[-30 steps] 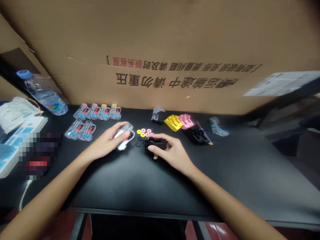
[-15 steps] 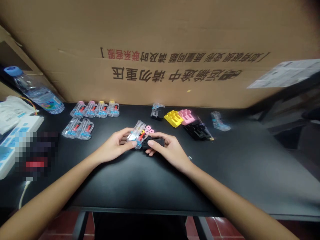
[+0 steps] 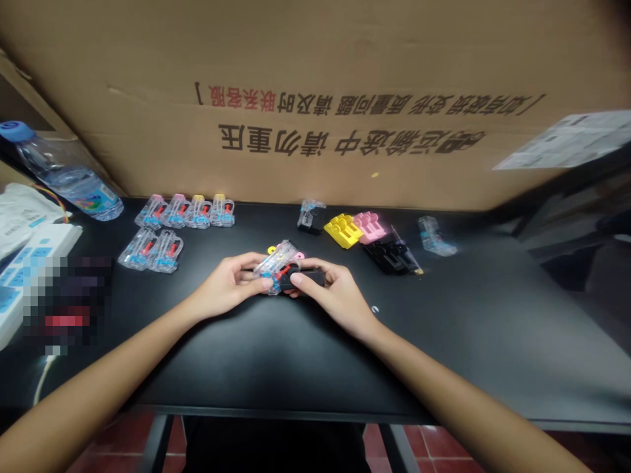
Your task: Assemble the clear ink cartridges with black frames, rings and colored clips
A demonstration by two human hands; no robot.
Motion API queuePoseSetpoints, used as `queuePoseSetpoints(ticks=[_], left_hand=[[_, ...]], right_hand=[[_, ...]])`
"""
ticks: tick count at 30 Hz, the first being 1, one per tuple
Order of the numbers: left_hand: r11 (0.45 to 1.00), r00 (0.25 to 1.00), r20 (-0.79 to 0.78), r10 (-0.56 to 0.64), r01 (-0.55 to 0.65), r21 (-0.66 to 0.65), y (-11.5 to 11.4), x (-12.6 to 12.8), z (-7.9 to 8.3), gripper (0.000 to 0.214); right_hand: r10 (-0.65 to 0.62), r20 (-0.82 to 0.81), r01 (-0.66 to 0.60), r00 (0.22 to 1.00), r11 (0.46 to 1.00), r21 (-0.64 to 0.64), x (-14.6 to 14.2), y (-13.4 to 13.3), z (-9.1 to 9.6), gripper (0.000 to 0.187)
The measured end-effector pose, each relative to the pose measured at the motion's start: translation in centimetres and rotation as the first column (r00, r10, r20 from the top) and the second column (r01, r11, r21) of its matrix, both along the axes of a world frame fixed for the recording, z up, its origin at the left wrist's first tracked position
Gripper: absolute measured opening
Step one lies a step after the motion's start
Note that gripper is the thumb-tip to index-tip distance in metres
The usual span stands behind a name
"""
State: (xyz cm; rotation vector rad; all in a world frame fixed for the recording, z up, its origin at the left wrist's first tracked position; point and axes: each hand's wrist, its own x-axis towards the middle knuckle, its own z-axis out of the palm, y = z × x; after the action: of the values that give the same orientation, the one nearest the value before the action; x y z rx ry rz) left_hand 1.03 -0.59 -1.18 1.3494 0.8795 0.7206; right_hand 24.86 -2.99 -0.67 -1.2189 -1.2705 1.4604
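Observation:
My left hand (image 3: 231, 284) is closed on a clear plastic toy pistol (image 3: 276, 261) with a red trigger and blue parts inside, tilted up to the right. Its thumb presses the near edge. My right hand (image 3: 340, 292) grips a black plastic piece (image 3: 310, 280), thumb on top, and this piece meets the pistol's right side. Whether the two are joined I cannot tell. Just behind lie a yellow ring (image 3: 271, 250) and a pink ring (image 3: 300, 255), partly covered by the pistol.
Several clear toy pistols (image 3: 198, 213) stand in rows at the back left. Yellow parts (image 3: 342, 231), pink parts (image 3: 369, 226) and black parts (image 3: 387, 257) lie back right, near another clear piece (image 3: 436, 238). A bottle (image 3: 81, 187) and power strip (image 3: 37, 263) are left; a cardboard box (image 3: 345, 59) stands behind.
The clear pistol has turned clockwise and now lies closer against the black piece. It covers more of the pink rings, and a yellow ring shows behind it.

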Motion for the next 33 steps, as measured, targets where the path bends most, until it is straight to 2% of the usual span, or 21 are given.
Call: queuePoseSetpoints(ticks=[6, 12, 23, 28, 33], left_hand=[[0.998, 0.997, 0.066, 0.050, -0.046, -0.050, 0.1, 0.1, -0.1, 0.052], [0.998, 0.997, 0.033, 0.064, -0.063, -0.020, 0.1, 0.1, -0.2, 0.048], [0.997, 0.996, 0.052, 0.071, -0.069, -0.046, 0.0, 0.2, -0.3, 0.049], [0.996, 0.996, 0.021, 0.092, -0.092, 0.009, -0.2, 0.4, -0.6, 0.050], [0.997, 0.997, 0.003, 0.074, -0.074, 0.037, -0.2, 0.4, -0.6, 0.049]], right_hand=[[-0.010, -0.009, 0.010, 1.000, 1.000, -0.005, -0.2, -0.2, 0.0, 0.050], [-0.031, -0.007, 0.031, 0.999, 0.999, 0.015, -0.3, -0.2, -0.3, 0.054], [-0.049, 0.010, 0.049, 0.999, 0.999, 0.019, -0.4, -0.3, -0.8, 0.054], [-0.083, 0.054, 0.077, 0.995, 0.992, 0.105, -0.7, -0.6, -1.0, 0.049], [-0.038, 0.001, 0.037, 0.999, 0.999, 0.035, -0.7, -0.5, -0.7, 0.048]])
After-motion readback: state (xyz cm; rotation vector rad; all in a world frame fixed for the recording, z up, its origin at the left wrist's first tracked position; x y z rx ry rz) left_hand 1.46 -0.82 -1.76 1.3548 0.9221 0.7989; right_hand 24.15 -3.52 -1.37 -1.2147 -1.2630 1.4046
